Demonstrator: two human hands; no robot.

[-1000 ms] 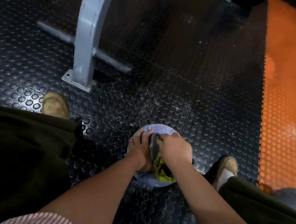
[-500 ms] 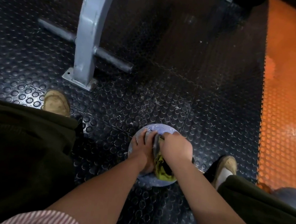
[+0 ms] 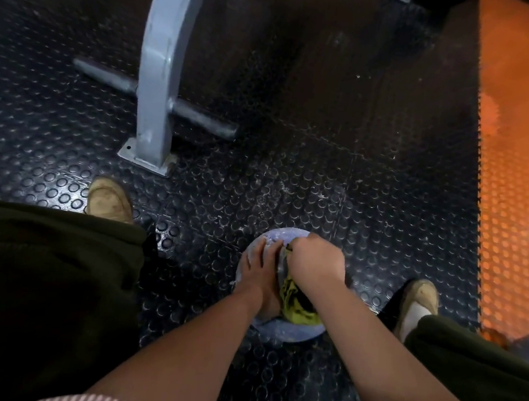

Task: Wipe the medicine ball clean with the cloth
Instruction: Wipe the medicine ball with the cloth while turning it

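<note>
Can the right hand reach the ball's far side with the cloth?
Probably yes: the right hand grips the cloth on the ball, whose far side lies bare; the left hand rests on its left side.

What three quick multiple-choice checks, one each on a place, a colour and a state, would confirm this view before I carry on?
1. Where does the medicine ball sit?
A. On the black studded floor
B. On the orange floor
C. On a bench

2. What colour is the cloth?
A. Red
B. Yellow-green
C. White

3. What is the right hand doing?
A. Hanging empty
B. Resting flat on the floor
C. Gripping the cloth against the ball

Key: 1 A, black studs show all round the ball. 2 B, yellow-green folds show just below the right hand. 3 C, the hand is curled round the cloth on top of the ball.
</note>
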